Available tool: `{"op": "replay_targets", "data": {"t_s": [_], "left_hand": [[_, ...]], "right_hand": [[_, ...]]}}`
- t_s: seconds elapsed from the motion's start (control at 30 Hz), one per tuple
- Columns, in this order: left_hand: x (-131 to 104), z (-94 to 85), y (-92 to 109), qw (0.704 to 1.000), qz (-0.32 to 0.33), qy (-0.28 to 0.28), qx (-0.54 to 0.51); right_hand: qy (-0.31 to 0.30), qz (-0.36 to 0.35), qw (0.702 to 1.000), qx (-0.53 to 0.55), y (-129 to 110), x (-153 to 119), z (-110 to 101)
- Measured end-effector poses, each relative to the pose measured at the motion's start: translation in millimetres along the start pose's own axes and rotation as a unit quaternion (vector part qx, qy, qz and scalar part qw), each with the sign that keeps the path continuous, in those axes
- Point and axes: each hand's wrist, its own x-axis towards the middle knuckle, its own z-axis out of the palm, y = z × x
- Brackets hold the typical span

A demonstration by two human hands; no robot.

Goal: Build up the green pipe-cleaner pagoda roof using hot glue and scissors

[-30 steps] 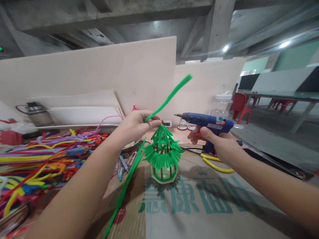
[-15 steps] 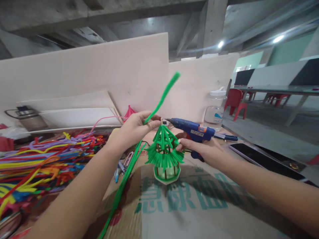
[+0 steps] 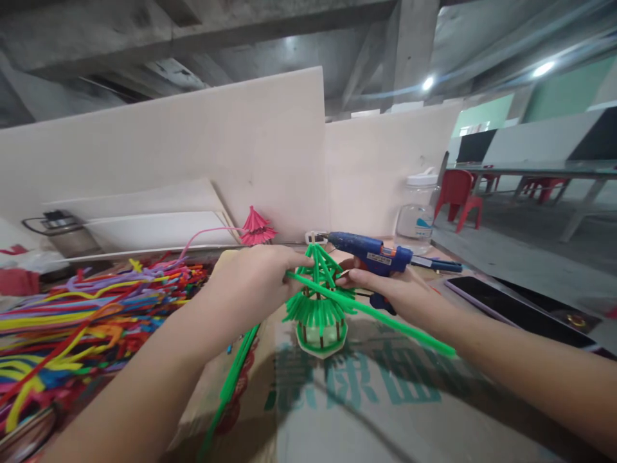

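Observation:
A small green pavilion model (image 3: 322, 315) with a fringed roof and brown posts stands on a cardboard sheet (image 3: 347, 399). My left hand (image 3: 260, 276) is closed on a long green pipe cleaner (image 3: 400, 326), which slants down to the right across the model's front. The left fingertips are beside the upper roof. My right hand (image 3: 380, 283) is wrapped round a blue glue gun (image 3: 366, 247), its nozzle close to the wooden tip on top of the model; whether they touch I cannot tell. The right fingertips are at the model's right side.
Many coloured pipe cleaners (image 3: 110, 308) are heaped at left. Green pipe cleaners (image 3: 236, 366) lie nearer the middle. Behind are a pink roofed model (image 3: 258, 226) and a clear bottle (image 3: 417, 212). A phone (image 3: 501, 312) lies at right.
My left hand has come lower and turned, swinging the green pipe cleaner from pointing up to slanting down right. More of the pink model shows. The glue gun has barely moved.

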Motion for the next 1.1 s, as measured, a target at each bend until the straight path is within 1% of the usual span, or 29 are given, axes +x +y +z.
{"op": "replay_targets", "data": {"t_s": [0.1, 0.27, 0.33, 0.4, 0.47, 0.53, 0.6, 0.63, 0.7, 0.77, 0.83, 0.93, 1.0, 1.1], "left_hand": [[1.2, 1.9, 1.3, 1.0, 0.018, -0.017, 0.012], [4.0, 1.4, -3.0, 1.0, 0.012, -0.011, 0.001], [4.3, -3.3, -5.5, 0.999, 0.025, -0.026, -0.04], [3.9, -11.4, -10.2, 0.992, 0.028, -0.033, -0.116], [3.0, -20.7, -17.2, 0.979, 0.009, -0.008, -0.202], [2.0, -28.3, -24.5, 0.964, -0.013, 0.04, -0.262], [1.3, -32.0, -28.8, 0.962, -0.026, 0.068, -0.263], [1.2, -32.0, -29.1, 0.966, -0.036, 0.066, -0.246], [1.9, -28.6, -26.3, 0.974, -0.054, 0.037, -0.216], [3.6, -21.5, -21.4, 0.979, -0.065, 0.015, -0.194], [6.4, -12.3, -17.3, 0.984, -0.07, 0.017, -0.163], [11.7, 1.5, -15.1, 0.987, -0.077, 0.025, -0.136], [15.8, 8.5, -15.1, 0.981, -0.065, 0.032, -0.18], [21.9, 15.8, -14.9, 0.951, -0.049, 0.036, -0.305]], "right_hand": [[-0.001, -0.003, 1.0, 0.009, -0.8, 0.2, 0.8], [0.004, 0.002, 1.0, 0.023, -4.9, 0.4, 2.7], [0.005, -0.01, 1.0, 0.013, -5.1, 0.2, 2.3], [0.0, -0.019, 1.0, 0.002, -2.8, 0.0, 0.9], [0.002, -0.013, 1.0, 0.007, 1.6, 0.2, -1.1], [0.014, -0.001, 1.0, 0.012, 7.0, 0.6, -3.1], [0.024, 0.002, 1.0, 0.01, 11.2, 1.2, -4.4], [0.019, 0.004, 1.0, 0.006, 12.4, 1.5, -4.7], [0.014, 0.001, 1.0, -0.003, 12.3, 1.6, -4.9], [0.023, -0.003, 1.0, -0.021, 8.9, 0.8, -4.3], [0.026, -0.005, 0.999, -0.039, 3.6, -0.7, -3.4], [0.005, -0.019, 0.999, -0.039, -2.1, -2.6, -2.4], [0.001, -0.026, 0.999, -0.033, -1.7, -2.7, -2.4], [0.002, -0.023, 1.0, -0.017, 3.6, -1.4, -3.2]]}}
